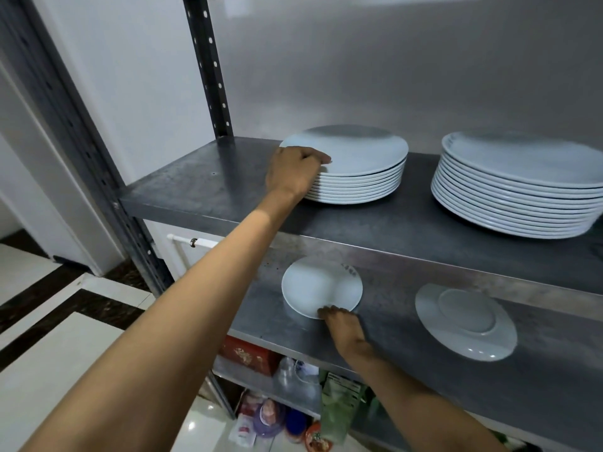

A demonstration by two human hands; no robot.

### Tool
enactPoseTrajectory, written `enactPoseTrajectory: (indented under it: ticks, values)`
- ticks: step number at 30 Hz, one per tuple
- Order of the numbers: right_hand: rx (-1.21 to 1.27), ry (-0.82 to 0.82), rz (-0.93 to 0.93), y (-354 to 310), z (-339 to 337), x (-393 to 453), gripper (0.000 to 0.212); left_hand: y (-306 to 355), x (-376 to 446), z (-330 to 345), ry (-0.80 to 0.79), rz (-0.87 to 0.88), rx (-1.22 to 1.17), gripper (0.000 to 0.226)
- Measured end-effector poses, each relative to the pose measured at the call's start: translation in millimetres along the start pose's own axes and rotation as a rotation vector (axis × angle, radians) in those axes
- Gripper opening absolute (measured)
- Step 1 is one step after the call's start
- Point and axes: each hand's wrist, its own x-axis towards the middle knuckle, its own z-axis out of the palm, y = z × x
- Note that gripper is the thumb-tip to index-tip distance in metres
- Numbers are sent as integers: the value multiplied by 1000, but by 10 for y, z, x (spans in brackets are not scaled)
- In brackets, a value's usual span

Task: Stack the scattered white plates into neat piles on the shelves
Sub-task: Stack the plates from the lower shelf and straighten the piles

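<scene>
Mostly done: two neat piles of round white plates [354, 171] fill the grey metal upper shelf [195, 187], left hand [295, 169] gripping the left pile's rim, right hand [342, 324] pinching a small loose white plate [318, 285] on the lower shelf [391, 301], an upturned white plate [466, 321] lying well apart to its right

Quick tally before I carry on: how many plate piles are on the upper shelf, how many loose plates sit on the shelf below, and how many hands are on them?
Plate piles on the upper shelf: 2, the left pile and the right pile.
Loose plates on the lower shelf: 2, the small plate and the upside-down plate.
Hands touching plates: 2, left hand on the left pile, right hand at the small plate's edge.
Total: 6
</scene>
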Motion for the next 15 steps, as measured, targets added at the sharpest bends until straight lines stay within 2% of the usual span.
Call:
enactPoseTrajectory:
  ticks: [7,9,15]
  values:
    - [-113,-114,-27,12,-118,-9,32,4,20,4,1,-3,53,32]
    - [-145,-106,-115,26,-140,36,35,-6,17,10,3,9,82,33]
    - [-163,-152,-128,42,-198,94,38,-20,39,13,10,15,90,33]
